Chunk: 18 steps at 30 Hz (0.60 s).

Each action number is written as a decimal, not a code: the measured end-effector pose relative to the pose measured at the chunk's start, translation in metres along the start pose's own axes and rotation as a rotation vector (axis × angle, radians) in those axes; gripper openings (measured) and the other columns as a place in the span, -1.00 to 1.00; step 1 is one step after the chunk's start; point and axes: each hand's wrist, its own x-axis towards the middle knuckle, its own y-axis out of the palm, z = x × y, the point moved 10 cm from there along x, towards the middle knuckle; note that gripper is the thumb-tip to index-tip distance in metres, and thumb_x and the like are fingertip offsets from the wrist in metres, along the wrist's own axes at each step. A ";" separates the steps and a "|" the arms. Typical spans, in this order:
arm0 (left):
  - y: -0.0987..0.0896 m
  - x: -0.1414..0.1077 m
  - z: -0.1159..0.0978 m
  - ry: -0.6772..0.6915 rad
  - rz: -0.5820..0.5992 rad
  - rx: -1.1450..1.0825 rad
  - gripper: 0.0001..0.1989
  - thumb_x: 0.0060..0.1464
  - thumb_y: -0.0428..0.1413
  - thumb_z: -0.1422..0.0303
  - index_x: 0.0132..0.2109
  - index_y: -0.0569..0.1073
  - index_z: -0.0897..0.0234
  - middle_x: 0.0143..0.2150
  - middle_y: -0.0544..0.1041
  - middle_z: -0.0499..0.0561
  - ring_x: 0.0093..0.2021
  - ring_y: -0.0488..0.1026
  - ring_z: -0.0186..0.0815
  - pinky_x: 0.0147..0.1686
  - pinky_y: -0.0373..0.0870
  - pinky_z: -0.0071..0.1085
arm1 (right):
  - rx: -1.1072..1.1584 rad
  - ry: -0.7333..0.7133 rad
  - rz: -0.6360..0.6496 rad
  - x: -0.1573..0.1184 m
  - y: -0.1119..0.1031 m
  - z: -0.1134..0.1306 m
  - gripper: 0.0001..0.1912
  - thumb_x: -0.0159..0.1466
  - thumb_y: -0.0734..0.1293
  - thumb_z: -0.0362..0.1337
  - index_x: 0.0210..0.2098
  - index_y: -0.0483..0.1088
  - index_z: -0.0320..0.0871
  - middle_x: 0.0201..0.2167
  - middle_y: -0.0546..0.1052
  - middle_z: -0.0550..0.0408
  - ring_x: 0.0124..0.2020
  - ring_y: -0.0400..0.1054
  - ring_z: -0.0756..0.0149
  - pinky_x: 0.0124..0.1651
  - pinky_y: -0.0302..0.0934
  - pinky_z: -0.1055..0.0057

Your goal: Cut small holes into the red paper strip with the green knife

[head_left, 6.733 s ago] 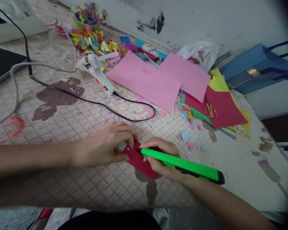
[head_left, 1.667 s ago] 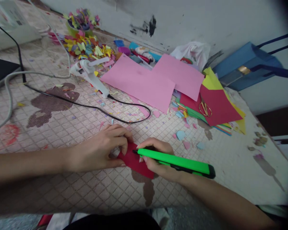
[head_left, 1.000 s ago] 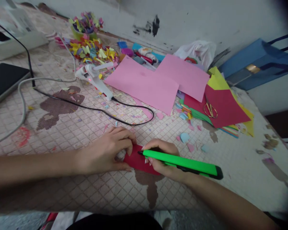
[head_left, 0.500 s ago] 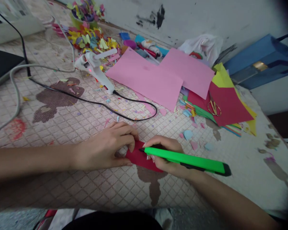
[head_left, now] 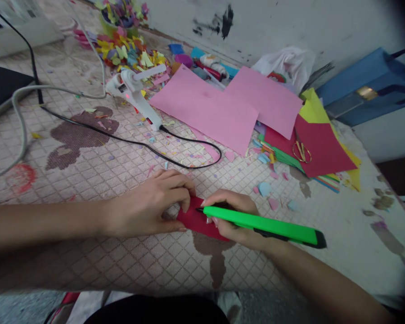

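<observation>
Red paper piece (head_left: 205, 227) on patterned tablecloth (head_left: 138, 265), in front of person, between hands. Left hand (head_left: 145, 204) half curled, thumb and fingertips holding its left end, likely so it won't slide. Right hand (head_left: 241, 236) closed around green pen-like tool (head_left: 273, 227), gripped low near dark tip, probably for control. Paper: small, deep red, looks flat, straight lower edge; partly covered, full outline can't tell.
</observation>
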 end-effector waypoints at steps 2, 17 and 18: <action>0.000 0.000 0.000 0.001 0.001 -0.001 -0.82 0.07 0.28 0.39 -0.24 0.42 0.25 0.05 0.43 0.00 0.04 0.33 -0.16 0.03 0.20 -0.22 | -0.001 -0.001 -0.002 0.000 0.000 0.001 -0.69 0.09 0.25 -0.52 -0.22 0.47 -0.13 -0.38 0.59 0.11 -0.43 0.47 0.38 -0.36 0.34 0.47; 0.000 -0.002 0.001 0.001 -0.003 0.014 -0.82 0.07 0.28 0.36 -0.23 0.42 0.24 0.04 0.43 0.02 0.06 0.32 -0.12 0.04 0.21 -0.20 | 0.063 0.009 0.134 0.001 0.008 -0.008 -0.76 0.19 0.32 -0.44 -0.16 0.49 -0.11 -0.31 0.58 0.10 -0.35 0.47 0.35 -0.28 0.36 0.42; 0.000 -0.002 0.001 0.003 -0.005 0.013 -0.82 0.07 0.28 0.36 -0.23 0.42 0.24 0.04 0.43 0.02 0.05 0.32 -0.13 0.04 0.21 -0.21 | 0.096 0.037 0.122 0.000 0.007 -0.012 -0.76 0.19 0.31 -0.45 -0.17 0.49 -0.12 -0.32 0.58 0.11 -0.36 0.47 0.36 -0.31 0.36 0.43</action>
